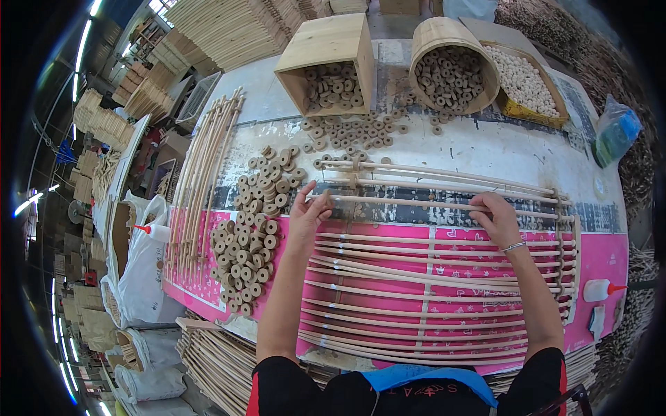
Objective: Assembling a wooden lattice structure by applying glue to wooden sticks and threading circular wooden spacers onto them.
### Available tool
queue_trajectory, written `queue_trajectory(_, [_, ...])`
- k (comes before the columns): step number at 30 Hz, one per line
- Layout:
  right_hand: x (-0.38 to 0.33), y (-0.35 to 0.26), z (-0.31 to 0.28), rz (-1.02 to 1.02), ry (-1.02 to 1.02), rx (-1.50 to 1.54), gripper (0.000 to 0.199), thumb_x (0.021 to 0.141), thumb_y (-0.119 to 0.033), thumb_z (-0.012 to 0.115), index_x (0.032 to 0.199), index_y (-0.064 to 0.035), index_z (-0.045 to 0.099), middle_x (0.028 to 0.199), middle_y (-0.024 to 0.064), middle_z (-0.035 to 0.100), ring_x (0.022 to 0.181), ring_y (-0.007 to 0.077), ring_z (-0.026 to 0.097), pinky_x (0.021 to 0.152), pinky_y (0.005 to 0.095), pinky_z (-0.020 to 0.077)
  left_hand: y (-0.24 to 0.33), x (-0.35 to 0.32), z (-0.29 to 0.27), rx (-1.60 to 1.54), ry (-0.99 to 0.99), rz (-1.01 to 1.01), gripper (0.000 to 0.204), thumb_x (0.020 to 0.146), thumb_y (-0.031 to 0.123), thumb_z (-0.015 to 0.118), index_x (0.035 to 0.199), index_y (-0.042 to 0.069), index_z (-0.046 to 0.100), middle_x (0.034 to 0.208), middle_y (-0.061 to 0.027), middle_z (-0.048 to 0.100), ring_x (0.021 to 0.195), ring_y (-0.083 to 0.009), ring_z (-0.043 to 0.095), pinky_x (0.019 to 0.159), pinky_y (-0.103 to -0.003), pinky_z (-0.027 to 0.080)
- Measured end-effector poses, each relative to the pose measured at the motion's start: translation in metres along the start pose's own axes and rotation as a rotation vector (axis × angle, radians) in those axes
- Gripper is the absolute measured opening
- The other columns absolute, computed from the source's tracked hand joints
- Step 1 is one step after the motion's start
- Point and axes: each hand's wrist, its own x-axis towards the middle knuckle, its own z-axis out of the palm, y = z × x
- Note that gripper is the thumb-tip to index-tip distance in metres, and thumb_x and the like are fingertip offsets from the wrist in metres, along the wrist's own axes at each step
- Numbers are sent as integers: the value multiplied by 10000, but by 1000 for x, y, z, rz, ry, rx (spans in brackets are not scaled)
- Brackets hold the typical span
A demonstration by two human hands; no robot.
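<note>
My left hand [310, 213] at one end, right hand [497, 216] farther along, I am pinching a pale wooden rod [402, 202] beyond the pink sheet [602, 253]; white tabletop [513, 147] is giving room outward.

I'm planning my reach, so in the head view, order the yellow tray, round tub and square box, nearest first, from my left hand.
From your left hand:
1. Square box, straight ahead
2. Round tub, ahead, right
3. Yellow tray, farther right
</note>
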Motion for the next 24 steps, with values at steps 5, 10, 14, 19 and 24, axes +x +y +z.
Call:
queue_trajectory(5, [4,0,-2,-145,25,-166,136,893,-140,713,969,-35,673,866,84,631,793,261,621,723,373,494,-3,-5,22,-25,48,-22,760,942,148,759,1548,69,306,1066,-57,674,929,-139,676,815,-268,550])
queue_trajectory(10, [6,1,-4,-180,32,-239,153,879,-173,732,943,-48,671,859,77,626,790,273,618,717,379,492,-4,-5,34,6,92,-18,801,956,136,737,1578,71,237,1066,-54,659,947,-136,678,802,-266,555])
queue_trajectory(14, [6,-5,-1,-76,-18,-170,152,910,-211,699,904,-62,669,849,87,632,803,290,625,721,384,495,-5,-4,35,21,110,-24,876,953,109,734,1606,82,152,1106,-68,656,959,-152,675,847,-296,540])
queue_trajectory(19, [7,10,8,-159,68,-207,119,918,-146,684,926,-29,660,847,112,637,807,304,615,741,386,489,-4,-9,40,17,73,-18,919,953,111,730,1621,81,99,1181,-100,627,1004,-170,656,873,-315,533])
queue_trajectory(24, [8,18,6,-115,52,-180,134,944,-160,666,930,-26,665,834,111,630,807,304,605,734,384,479,8,-14,30,808,231,533,797,870,182,803,1538,82,379,1238,-121,591,1114,-253,584,920,-396,489])
